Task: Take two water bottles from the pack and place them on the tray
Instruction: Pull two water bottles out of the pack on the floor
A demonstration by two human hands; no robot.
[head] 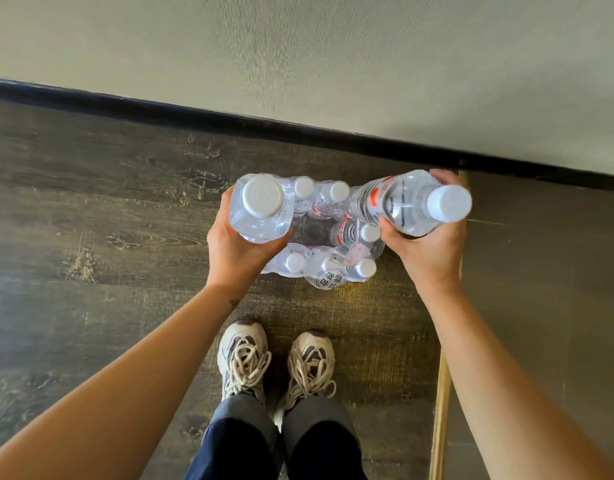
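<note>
Above the shrink-wrapped pack of clear water bottles (324, 237), our left hand (234, 244) fingers grasp one clear white-capped bottle (260, 209), right hand (432, 244) fingers another (409, 202). Extraction looks done; next, carry both to the tray, not in view.

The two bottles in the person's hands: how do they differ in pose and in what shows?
The left-hand bottle points its cap straight at the camera, label hidden; the right-hand bottle tilts rightward, showing its red and white label. The left hand cups its bottle from the left side; the right hand wraps around the bottle's body. Both are clear, white-capped, and lifted above the pack.
</note>
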